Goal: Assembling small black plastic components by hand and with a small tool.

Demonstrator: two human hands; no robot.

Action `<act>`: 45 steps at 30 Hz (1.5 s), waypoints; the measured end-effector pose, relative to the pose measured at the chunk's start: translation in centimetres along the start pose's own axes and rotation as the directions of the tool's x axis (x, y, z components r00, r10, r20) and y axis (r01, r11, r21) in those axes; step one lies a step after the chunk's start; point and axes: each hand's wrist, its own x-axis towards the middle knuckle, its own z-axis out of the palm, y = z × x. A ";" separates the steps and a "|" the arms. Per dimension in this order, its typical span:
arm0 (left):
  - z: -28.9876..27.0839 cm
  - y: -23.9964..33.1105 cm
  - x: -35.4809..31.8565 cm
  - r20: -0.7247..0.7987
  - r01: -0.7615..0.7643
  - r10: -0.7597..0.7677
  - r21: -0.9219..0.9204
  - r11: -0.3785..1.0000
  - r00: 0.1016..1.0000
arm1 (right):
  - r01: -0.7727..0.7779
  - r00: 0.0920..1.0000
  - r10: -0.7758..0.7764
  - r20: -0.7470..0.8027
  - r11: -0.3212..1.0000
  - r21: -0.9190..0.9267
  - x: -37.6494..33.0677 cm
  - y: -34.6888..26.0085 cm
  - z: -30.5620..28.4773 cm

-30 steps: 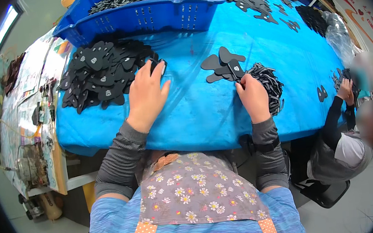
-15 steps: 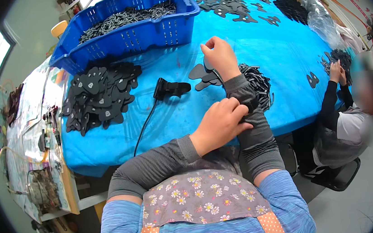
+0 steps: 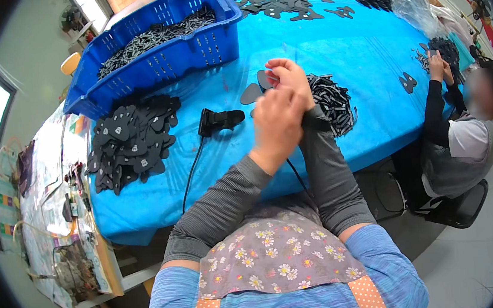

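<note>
My right hand [image 3: 290, 77] hovers over the blue cloth with loosely curled fingers, a little apart, and I see nothing in them. Around its wrist sits a black band [image 3: 316, 121], and a thin black cord hangs below it. My left hand [image 3: 279, 120], slightly blurred, crosses over the right wrist with bent fingers pressed together; what they grip is hidden. Just beyond lie a few flat black rounded pieces [image 3: 250, 93]. Right of the wrist is a heap of small dark strips [image 3: 332, 104]. A black strap-like device [image 3: 220, 121] with a cord rests to the left.
A blue slotted crate [image 3: 187, 49] holds many small dark strips. In front of it is a pile of black flat pieces [image 3: 131, 145]. More black pieces [image 3: 276, 3] spread at the far side. A person [image 3: 466, 125] works seated at the right, by a dark heap [image 3: 445, 55].
My left hand has moved up from the right sleeve to the right wrist. The right sleeve looks smoother, and its band is more exposed. The right hand's fingers have loosened.
</note>
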 end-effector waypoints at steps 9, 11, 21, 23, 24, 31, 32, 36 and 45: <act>0.3 -3.1 -0.9 0.058 0.162 -0.161 -0.010 0.987 0.985 | 0.406 0.882 -0.467 -0.062 0.821 -0.403 -7.5 2.9 0.4; 0.5 -2.8 -1.0 0.053 0.142 -0.140 -0.035 0.989 0.989 | 0.392 0.918 -0.359 -0.168 0.885 0.249 -7.9 2.9 0.6; -1.1 -1.2 0.3 -0.151 -0.133 0.109 -0.160 0.978 0.982 | 0.611 0.779 -0.608 0.152 0.684 -0.399 -8.4 2.6 -2.1; -0.2 -2.0 0.0 -0.133 -0.067 0.042 -0.184 0.981 0.990 | 0.520 0.852 -0.473 0.222 0.728 -0.446 -9.4 1.9 -2.0; 0.1 -2.3 -0.2 -0.090 -0.014 -0.007 -0.232 0.973 0.996 | 0.521 0.853 -0.467 0.233 0.731 -0.441 -10.9 1.5 -1.5; -1.5 -3.7 2.3 -0.006 0.184 -0.192 -0.271 0.945 0.981 | 0.203 0.720 0.087 0.688 0.922 -0.329 -19.6 2.4 -2.5; -2.2 -2.9 3.0 0.035 0.197 -0.196 -0.328 0.924 0.980 | 0.206 0.718 0.088 0.691 0.921 -0.331 -19.6 3.5 -3.2; -3.0 -1.4 4.4 -0.035 0.113 -0.138 -0.401 0.909 0.990 | -0.412 0.863 0.275 0.424 0.869 0.274 -19.9 5.2 -5.0; -3.6 -1.5 1.9 0.139 0.232 -0.192 -0.399 0.887 0.972 | 0.416 0.856 -0.070 0.513 0.684 -0.600 -23.2 -9.1 -11.6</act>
